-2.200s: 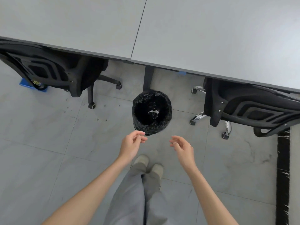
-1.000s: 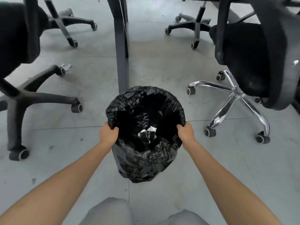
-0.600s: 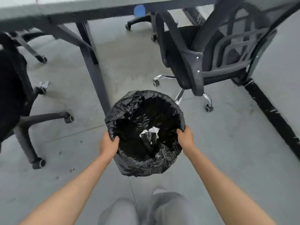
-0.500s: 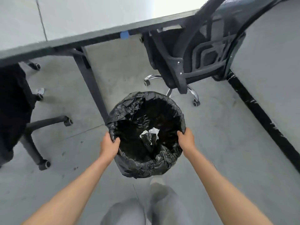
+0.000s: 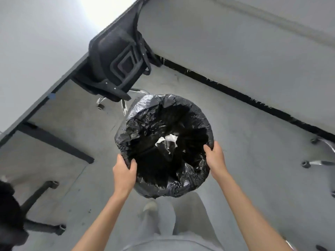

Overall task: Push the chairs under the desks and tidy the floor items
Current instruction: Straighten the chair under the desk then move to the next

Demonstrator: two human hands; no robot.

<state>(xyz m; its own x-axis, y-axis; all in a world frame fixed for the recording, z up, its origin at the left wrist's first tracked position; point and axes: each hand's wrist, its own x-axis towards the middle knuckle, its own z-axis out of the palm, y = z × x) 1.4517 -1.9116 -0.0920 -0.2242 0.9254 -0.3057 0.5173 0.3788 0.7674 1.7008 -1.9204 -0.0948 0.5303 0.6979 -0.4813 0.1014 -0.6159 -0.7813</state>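
Note:
A round waste bin (image 5: 145,113) lined with a black plastic bag hangs in the air in front of me, with white crumpled paper (image 5: 167,140) at its bottom. My left hand (image 5: 124,170) grips its near-left rim and my right hand (image 5: 213,158) grips its right rim. A black mesh office chair (image 5: 116,58) stands at the upper left, its seat tucked under the grey desk (image 5: 36,51). Another black chair (image 5: 12,211) shows only its base and seat edge at the lower left.
The desk's dark leg and crossbar (image 5: 54,144) run along the floor at left. A black skirting strip (image 5: 244,98) lines the wall at right. Chrome chair legs with castors (image 5: 319,162) reach in from the right edge. My grey trousers and shoe (image 5: 150,205) are below the bin.
Both hands have carried the bin up and to the right, away from the desk leg. My view has turned right, so the wall and a further chair base show.

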